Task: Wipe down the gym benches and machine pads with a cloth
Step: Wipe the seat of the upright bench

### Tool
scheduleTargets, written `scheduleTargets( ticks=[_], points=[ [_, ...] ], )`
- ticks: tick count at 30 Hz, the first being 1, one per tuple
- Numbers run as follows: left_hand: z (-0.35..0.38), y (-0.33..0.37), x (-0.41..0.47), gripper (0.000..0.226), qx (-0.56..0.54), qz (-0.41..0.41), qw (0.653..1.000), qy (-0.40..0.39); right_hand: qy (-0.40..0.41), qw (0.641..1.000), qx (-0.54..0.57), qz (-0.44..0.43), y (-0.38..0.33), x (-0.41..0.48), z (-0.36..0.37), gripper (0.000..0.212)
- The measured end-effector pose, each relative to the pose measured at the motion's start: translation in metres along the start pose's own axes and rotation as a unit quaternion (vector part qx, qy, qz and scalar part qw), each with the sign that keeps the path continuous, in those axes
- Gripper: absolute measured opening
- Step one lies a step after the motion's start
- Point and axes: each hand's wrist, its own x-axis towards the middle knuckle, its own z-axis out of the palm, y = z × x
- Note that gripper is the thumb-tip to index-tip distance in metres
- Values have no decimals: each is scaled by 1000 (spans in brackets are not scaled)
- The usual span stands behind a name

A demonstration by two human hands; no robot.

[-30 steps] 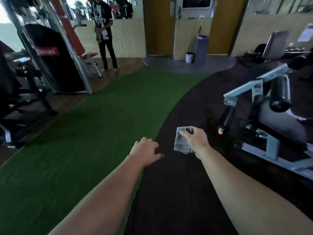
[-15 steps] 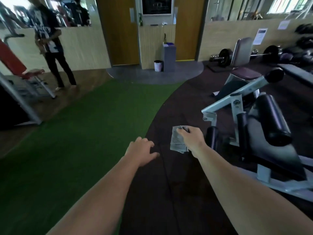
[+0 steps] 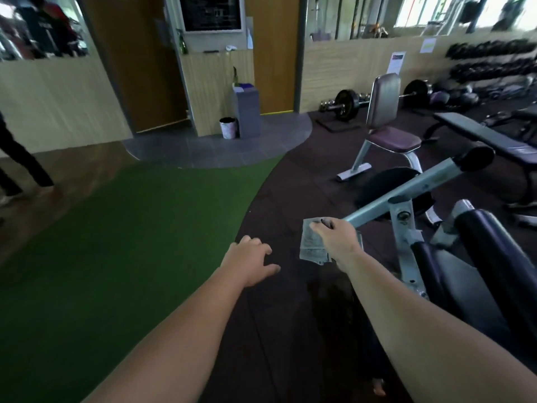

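Two bare hands reach forward at about waist height. The right hand (image 3: 337, 239) pinches a small grey cloth (image 3: 312, 248) by its upper edge, fingers curled over the top, so the rest hangs limp below the knuckles. The left hand (image 3: 250, 263) holds nothing: palm down, fingers loosely spread, thumb out, in the air above the dark rubber floor (image 3: 290, 330).

Judging by how it droops, the cloth is light, soft and not fragile. It will fold or bunch at any touch, so a pinch at one edge is enough to carry it. For wiping it would probably serve better gathered flat under the palm, where pressure can go through it.

Just right of the cloth stands a machine with a pale metal arm (image 3: 406, 190) and black roller pads (image 3: 494, 257). The cloth touches none of them yet. The pads look smooth and firm, likely vinyl. A roller might turn under a stroke, so the free hand could steady it.

Farther off stand a seat bench with a purple pad (image 3: 395, 139) and an upright backrest (image 3: 383, 97), a long flat bench (image 3: 479, 132) and a barbell (image 3: 345, 104) by the wall. Green turf (image 3: 130, 228) lies to the left, with another person's legs (image 3: 20, 164) at its far edge
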Motion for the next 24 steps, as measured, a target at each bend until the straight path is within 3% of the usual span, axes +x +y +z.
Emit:
scheduleTargets(
  ticks=[3, 11, 15, 24],
  points=[
    [-23, -21, 90, 64, 12, 22, 1000, -11, 33, 999, 2, 22, -12, 81, 8, 42],
    [-62, -32, 351, 63, 43, 72, 996, -4, 93, 995, 16, 28, -26, 317, -10, 53],
    [-75, -27, 470, 63, 40, 78, 996, -10, 107, 993, 18, 44, -29, 435, -27, 40],
    [-117, -28, 730, 66, 60, 122, 991, -16, 156, 986, 34, 41, -41, 675, -67, 39]
  ],
)
